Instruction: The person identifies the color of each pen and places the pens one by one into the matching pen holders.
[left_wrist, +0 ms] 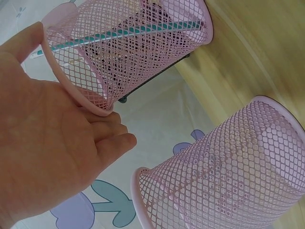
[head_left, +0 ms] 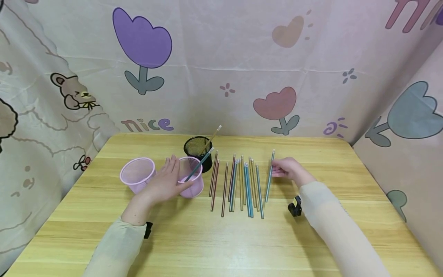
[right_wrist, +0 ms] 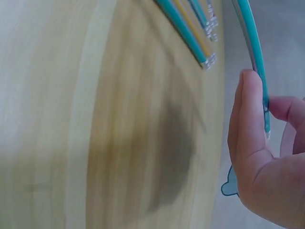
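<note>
My left hand (head_left: 160,184) holds a pink mesh pencil cup (head_left: 194,189) near its rim, thumb on one side and fingers on the other, as the left wrist view shows. A teal pencil (head_left: 201,164) leans inside that cup. Over the table's right half, my right hand (head_left: 290,170) pinches another teal pencil (right_wrist: 258,57) near its eraser end, between thumb and fingers. That pencil stands apart from a loose row of pencils, among them a red pencil (head_left: 225,190), a gold pencil (head_left: 241,184) and a blue pencil (head_left: 248,192).
A second pink mesh cup (head_left: 137,187) stands left of my left hand. Behind the held cup is a black mesh cup (head_left: 207,164) with a gold pencil (head_left: 213,136) in it. A patterned cloth (head_left: 207,46) hangs along the table's back edge.
</note>
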`<state>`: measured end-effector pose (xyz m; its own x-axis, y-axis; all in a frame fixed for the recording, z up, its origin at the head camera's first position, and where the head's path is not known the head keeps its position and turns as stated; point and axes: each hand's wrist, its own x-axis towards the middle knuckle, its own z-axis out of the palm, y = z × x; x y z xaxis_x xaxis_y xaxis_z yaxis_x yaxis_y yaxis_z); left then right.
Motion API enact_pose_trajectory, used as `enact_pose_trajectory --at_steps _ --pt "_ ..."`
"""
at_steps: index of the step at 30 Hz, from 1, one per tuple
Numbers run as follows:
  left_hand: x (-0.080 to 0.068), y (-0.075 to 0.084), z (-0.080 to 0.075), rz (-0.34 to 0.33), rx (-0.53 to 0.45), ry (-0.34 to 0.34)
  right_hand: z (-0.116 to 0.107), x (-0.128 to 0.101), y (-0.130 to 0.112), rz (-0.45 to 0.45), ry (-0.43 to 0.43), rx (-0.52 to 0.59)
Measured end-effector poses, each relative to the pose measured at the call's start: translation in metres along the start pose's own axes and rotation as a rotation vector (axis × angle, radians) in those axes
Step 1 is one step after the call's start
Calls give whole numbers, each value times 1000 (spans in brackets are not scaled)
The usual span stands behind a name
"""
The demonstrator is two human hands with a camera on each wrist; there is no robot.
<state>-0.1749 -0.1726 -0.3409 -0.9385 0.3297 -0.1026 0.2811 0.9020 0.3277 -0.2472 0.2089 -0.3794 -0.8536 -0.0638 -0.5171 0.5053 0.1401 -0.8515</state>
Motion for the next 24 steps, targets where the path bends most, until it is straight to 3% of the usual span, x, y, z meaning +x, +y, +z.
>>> enact_pose_trajectory --at_steps 13,24 --pt "0 0 0 1 6 -1 13 -15 -21 -122 -21 323" --pt "0 2 -1 -2 7 -6 33 -24 -33 -182 58 408"
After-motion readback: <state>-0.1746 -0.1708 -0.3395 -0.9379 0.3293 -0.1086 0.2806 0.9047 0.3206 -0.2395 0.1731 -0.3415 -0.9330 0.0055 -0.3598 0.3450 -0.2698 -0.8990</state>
